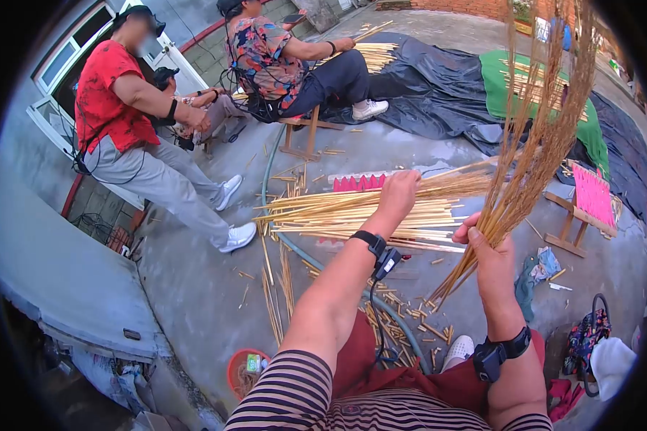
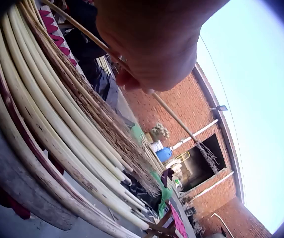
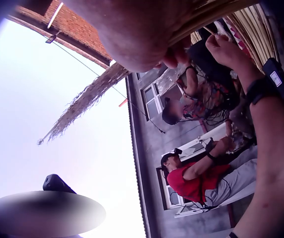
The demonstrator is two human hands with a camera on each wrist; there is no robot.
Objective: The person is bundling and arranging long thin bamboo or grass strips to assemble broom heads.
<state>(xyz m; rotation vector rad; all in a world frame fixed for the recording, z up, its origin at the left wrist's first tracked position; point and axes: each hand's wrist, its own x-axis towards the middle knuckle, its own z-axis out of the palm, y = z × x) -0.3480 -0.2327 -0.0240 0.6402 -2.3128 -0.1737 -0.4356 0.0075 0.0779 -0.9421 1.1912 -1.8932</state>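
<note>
My right hand (image 1: 494, 262) grips a bundle of broom stalks (image 1: 517, 190), their brushy tops upright and cut ends pointing down toward the ground. To its left, my left hand (image 1: 400, 195) pinches a single stalk. In the left wrist view this stalk (image 2: 177, 116) runs out past the fingers to a small feathery tip. Below the left hand lies a wide pile of pale stalks (image 1: 323, 215), mostly side by side, some with brushy heads. The right wrist view catches the bundle's feathery end (image 3: 85, 99) against the sky.
Short cut stalk pieces (image 1: 402, 309) litter the concrete around a hose (image 1: 272, 154). A red bucket (image 1: 236, 373) stands lower left. At right is a small pink-topped wooden stand (image 1: 593, 197). Two people, one in red (image 1: 115, 93), one in a patterned shirt (image 1: 266, 57), work ahead near black sheeting (image 1: 431, 79).
</note>
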